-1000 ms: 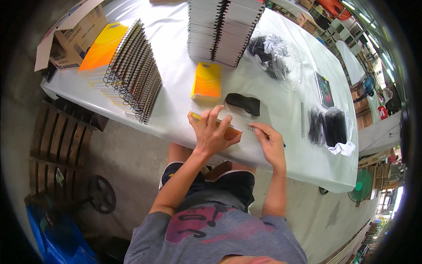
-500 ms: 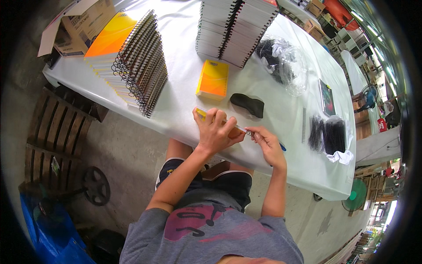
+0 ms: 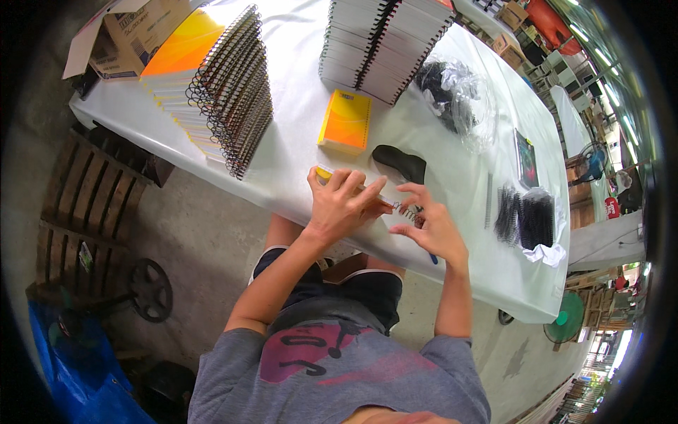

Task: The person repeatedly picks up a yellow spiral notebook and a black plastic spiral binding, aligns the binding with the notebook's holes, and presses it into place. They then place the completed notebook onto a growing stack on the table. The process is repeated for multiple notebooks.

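Note:
My left hand [image 3: 344,201] grips a small notebook [image 3: 325,172] with a yellow and orange cover, its fingers wrapped over it near the table's front edge. A thin spiral coil [image 3: 404,209] sticks out from the notebook's right end. Around that coil's free end my right hand [image 3: 438,227] is open, thumb and fingers apart; whether a finger touches the coil is hard to tell. Just beyond the hands lies a block of small orange-yellow notebooks [image 3: 345,121]. To its right is a black, curved object [image 3: 400,163].
Coil-bound orange notebooks [image 3: 229,92] are stacked at the left, beside a cardboard box [image 3: 134,42]. A tall stack of white-paged books [image 3: 385,53] stands at the back. Clear plastic with black coils [image 3: 455,99] and bundled black coils [image 3: 537,219] lie to the right on the white-covered table [image 3: 289,141].
My right hand has gone from pinching the coil to spread fingers, moving slightly down and right. More of the coil shows. My left hand still holds the notebook.

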`<state>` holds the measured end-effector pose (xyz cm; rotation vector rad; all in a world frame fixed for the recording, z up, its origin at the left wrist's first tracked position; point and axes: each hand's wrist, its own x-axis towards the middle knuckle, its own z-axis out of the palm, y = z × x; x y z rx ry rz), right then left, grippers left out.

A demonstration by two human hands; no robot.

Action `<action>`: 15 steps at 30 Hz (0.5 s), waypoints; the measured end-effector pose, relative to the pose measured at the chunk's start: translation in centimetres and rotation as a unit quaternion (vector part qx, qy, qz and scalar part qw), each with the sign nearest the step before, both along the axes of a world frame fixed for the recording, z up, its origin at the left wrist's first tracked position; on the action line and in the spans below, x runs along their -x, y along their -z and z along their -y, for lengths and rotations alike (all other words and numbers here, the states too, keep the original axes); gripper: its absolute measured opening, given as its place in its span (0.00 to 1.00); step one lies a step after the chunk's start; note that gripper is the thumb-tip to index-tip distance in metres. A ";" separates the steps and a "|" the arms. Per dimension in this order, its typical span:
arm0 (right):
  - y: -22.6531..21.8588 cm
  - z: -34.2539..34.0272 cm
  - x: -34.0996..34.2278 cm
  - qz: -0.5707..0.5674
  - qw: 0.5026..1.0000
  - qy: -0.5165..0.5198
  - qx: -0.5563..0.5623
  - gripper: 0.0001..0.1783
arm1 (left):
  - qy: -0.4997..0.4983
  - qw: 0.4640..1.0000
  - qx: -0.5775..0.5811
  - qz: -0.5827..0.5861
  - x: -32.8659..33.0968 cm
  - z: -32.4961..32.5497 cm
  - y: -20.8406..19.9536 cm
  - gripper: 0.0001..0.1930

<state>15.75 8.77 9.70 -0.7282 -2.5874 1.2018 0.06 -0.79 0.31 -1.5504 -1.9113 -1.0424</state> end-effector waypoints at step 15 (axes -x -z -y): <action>1.6 -3.6 0.8 -0.017 0.999 -0.023 -0.019 0.17 | 0.052 0.996 -0.063 0.025 0.8 0.3 0.9 0.19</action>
